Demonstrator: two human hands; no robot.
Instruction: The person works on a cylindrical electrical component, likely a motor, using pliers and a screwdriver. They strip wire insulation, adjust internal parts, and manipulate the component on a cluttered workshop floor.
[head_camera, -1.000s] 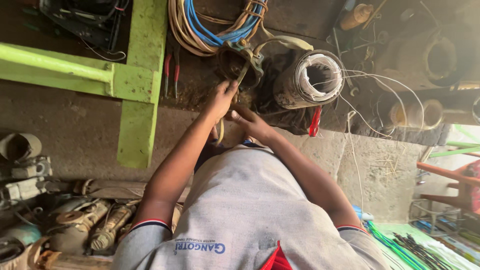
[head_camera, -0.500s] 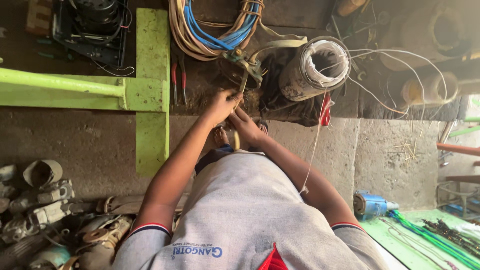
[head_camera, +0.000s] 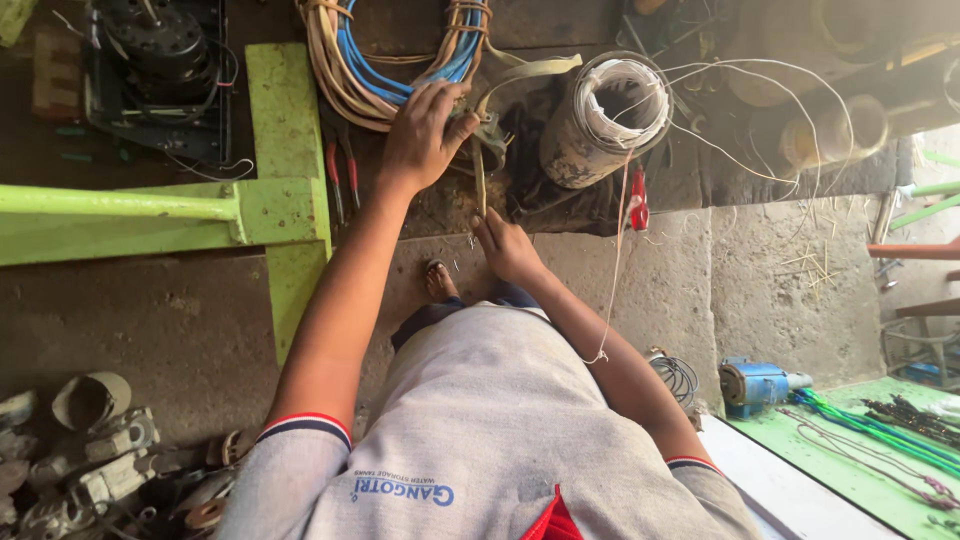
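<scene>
Tape strip (head_camera: 481, 185) — pinched by right hand (head_camera: 507, 247); left hand (head_camera: 422, 137) grips the cable bundle (head_camera: 385, 75).

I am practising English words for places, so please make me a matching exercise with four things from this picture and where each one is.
Things:
1. left hand
2. right hand
3. red-handled pliers
4. blue motor

Places:
A. on the floor beside the green board at the right
B. on the bundle of blue and tan wires
C. just below the wire spool
D. at the lower end of a tan strip that hangs from the bench edge

Pairs: 1-B, 2-D, 3-C, 4-A
</scene>
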